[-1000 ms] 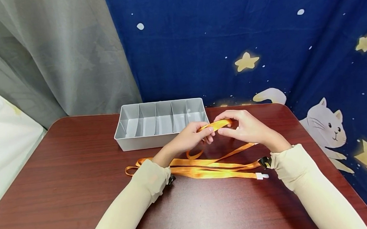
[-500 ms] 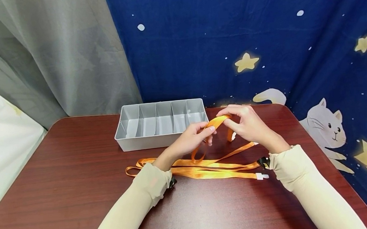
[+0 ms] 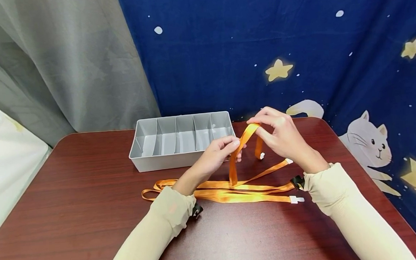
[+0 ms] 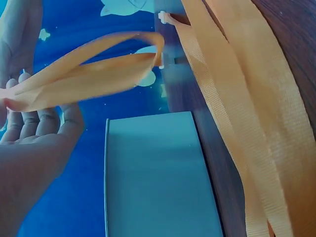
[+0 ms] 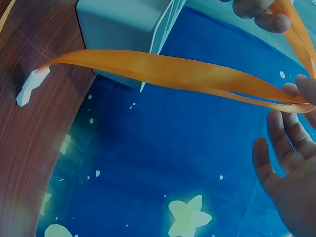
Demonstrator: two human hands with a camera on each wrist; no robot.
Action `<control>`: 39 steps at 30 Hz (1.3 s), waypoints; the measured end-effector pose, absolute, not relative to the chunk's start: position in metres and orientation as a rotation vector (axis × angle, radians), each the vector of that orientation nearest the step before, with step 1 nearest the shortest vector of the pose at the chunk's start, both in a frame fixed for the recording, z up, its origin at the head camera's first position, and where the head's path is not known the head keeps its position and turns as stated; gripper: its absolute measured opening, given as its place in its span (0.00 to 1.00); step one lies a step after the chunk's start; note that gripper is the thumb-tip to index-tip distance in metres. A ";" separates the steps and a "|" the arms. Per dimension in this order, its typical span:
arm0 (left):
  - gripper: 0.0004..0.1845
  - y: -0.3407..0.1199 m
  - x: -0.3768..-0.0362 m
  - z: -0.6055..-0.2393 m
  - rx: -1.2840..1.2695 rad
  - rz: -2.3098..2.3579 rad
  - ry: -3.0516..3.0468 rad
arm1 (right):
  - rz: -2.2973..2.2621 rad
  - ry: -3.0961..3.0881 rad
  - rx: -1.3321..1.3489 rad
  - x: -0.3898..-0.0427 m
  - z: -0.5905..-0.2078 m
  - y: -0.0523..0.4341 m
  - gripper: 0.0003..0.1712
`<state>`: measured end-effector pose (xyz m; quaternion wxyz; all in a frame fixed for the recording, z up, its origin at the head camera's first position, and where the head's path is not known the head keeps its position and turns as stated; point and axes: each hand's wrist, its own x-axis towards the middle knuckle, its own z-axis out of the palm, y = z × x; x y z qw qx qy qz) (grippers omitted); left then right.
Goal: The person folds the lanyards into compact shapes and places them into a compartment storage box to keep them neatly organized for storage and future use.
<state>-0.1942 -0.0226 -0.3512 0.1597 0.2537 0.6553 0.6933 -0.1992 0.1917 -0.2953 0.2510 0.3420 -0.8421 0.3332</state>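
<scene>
Right hand [image 3: 283,139] fingers [image 3: 261,120]: curled, pinching top of raised fold of orange lanyard strap [image 3: 242,138]. Left hand [image 3: 214,155] fingers [image 3: 230,143]: pinching same strap just below and left of that fold. Strap's short end hangs down behind right hand, white clip [image 3: 262,155] at tip. Longer run drops near-vertical to worktop [image 3: 90,200]. Remaining strap lies flat, long axis left-right, under both wrists. Grey divided tray [image 3: 181,140] just behind left hand, apart from strap. Both hands equally near fold.
</scene>
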 end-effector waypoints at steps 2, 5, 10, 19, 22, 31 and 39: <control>0.14 -0.023 -0.193 -0.351 0.749 1.976 1.889 | 0.902 -2.288 0.919 -0.199 -0.294 0.192 0.09; 0.12 -0.023 -0.192 -0.352 0.791 1.967 1.919 | 0.897 -2.279 0.902 -0.198 -0.291 0.191 0.09; 0.10 -0.022 -0.189 -0.354 0.849 1.966 1.970 | 0.898 -2.245 0.889 -0.197 -0.288 0.190 0.09; 0.05 -0.018 -0.187 -0.355 0.962 2.060 2.008 | 0.913 -2.184 0.884 -0.194 -0.281 0.184 0.06; 0.04 -0.017 -0.187 -0.355 0.969 2.086 2.092 | 0.940 -2.196 0.884 -0.192 -0.279 0.181 0.05; 0.16 -0.015 -0.188 -0.357 0.980 2.217 2.197 | 1.016 -2.213 0.884 -0.185 -0.273 0.175 0.05; 0.23 -0.013 -0.189 -0.356 0.973 2.208 2.181 | 1.058 -2.221 0.893 -0.181 -0.268 0.170 0.06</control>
